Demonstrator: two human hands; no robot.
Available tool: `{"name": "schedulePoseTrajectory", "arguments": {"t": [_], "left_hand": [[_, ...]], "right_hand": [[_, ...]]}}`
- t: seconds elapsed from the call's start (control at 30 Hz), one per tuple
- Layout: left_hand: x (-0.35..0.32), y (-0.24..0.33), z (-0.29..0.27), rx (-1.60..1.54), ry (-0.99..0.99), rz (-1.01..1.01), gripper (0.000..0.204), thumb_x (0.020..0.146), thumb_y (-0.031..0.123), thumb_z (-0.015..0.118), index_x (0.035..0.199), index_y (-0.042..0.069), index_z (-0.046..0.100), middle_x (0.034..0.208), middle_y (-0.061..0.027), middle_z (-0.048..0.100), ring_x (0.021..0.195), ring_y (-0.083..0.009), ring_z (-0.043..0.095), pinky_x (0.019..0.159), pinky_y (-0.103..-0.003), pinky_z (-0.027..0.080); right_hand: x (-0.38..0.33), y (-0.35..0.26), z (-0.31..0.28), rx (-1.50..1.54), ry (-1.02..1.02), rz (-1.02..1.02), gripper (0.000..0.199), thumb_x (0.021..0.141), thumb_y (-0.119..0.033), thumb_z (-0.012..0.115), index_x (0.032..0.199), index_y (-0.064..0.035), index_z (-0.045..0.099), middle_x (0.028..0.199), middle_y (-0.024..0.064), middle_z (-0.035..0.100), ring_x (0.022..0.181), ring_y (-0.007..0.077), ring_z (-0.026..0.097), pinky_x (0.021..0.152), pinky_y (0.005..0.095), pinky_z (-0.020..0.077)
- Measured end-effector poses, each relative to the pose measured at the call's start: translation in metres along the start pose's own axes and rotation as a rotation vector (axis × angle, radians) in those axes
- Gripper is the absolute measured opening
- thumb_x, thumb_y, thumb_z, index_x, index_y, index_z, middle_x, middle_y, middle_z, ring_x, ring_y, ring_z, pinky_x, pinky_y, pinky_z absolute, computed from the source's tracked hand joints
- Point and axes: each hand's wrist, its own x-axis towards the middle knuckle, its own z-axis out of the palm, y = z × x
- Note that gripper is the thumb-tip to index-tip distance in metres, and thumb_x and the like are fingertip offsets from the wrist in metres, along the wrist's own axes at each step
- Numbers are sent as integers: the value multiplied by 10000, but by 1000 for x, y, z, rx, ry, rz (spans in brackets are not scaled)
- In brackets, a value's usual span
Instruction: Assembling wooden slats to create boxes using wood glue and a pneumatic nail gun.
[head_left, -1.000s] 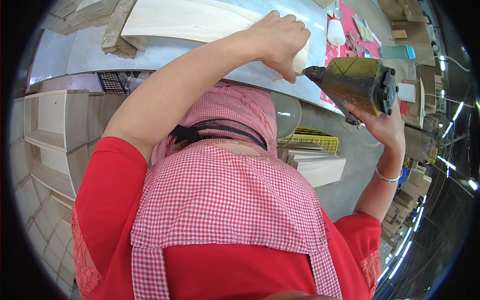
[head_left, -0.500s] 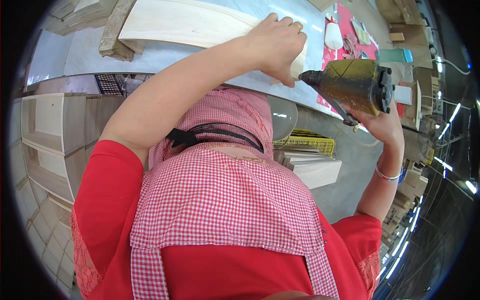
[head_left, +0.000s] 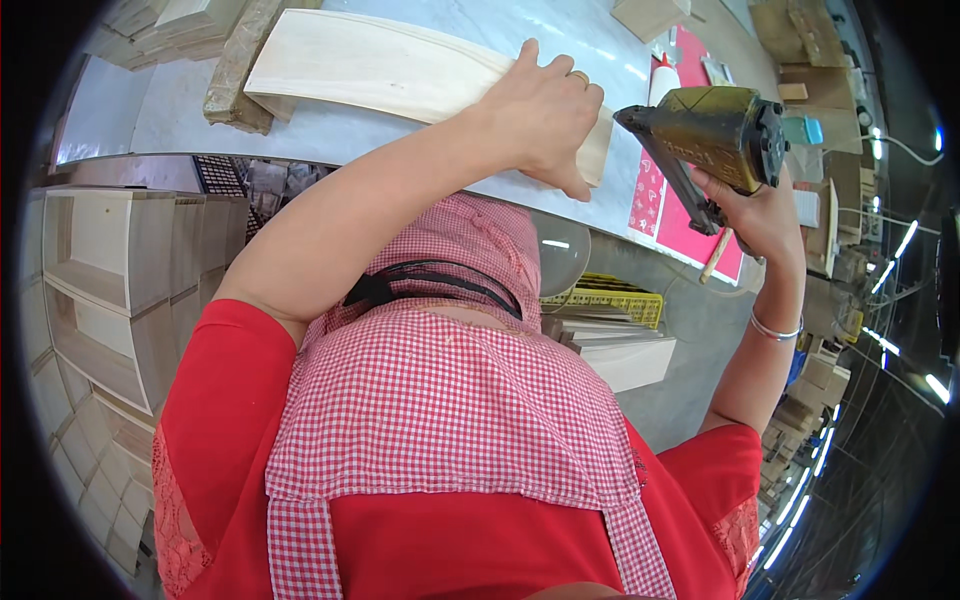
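Observation:
A long pale wooden board (head_left: 380,65) lies on the grey worktable (head_left: 180,110). My left hand (head_left: 545,115) rests on the board's right end, with the fingers spread on top and the thumb over the near edge. My right hand (head_left: 755,215) grips the handle of a yellow-brown nail gun (head_left: 715,135). The gun's nose points left and sits just right of the board's end, close to my left fingers. A red shirt and a red-checked apron fill the lower half of the view.
A red mat (head_left: 690,220) and a white glue bottle (head_left: 663,75) lie to the right of the board. Rough wood blocks (head_left: 235,80) sit at the board's left end. Below the table are a yellow crate (head_left: 610,300), stacked pale boards (head_left: 620,350) and open wooden boxes (head_left: 100,290).
My left hand has flattened, its fingers now spread over the board's end. The nail gun has shifted slightly up and to the right, still in my right hand.

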Motion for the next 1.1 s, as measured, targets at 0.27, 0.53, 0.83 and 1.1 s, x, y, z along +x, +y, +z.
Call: {"name": "schedulePoseTrajectory", "arguments": {"t": [0.27, 0.53, 0.83, 1.1], "left_hand": [[-1, -1, 2, -15, 20, 20, 817, 592, 616, 803, 1095, -8, 643, 1115, -163, 666, 1175, -317, 551, 1055, -618, 337], [0, 1, -2, -25, -4, 11, 873, 579, 626, 812, 1135, -15, 610, 1110, -179, 662, 1178, -313, 554, 1092, -568, 312], [-22, -64, -30, -105, 77, -33, 676, 800, 526, 716, 1160, -38, 615, 1130, -209, 649, 1143, -376, 568, 993, -472, 437], [-43, -48, -29, -132, 147, 91, 184, 800, 195, 681, 818, 19, 628, 904, -118, 619, 896, -281, 612, 718, -406, 494]], "right_hand": [[7, 6, 1, -1, -19, -31, 351, 827, -109, 806, 1127, 8, 666, 970, 36, 723, 773, 79, 612, 649, 273, 515], [10, 5, 0, 27, 12, 30, 366, 805, -131, 828, 1105, 5, 668, 986, 52, 724, 805, 104, 631, 687, 282, 517], [0, 55, 0, -5, 230, 418, 439, 832, -179, 767, 1180, 30, 599, 971, 105, 710, 727, 128, 644, 672, 264, 520], [-40, 243, 83, -600, 435, 189, 679, 799, -87, 648, 1419, 7, 387, 1093, 236, 646, 918, 370, 658, 806, 484, 512]]}}
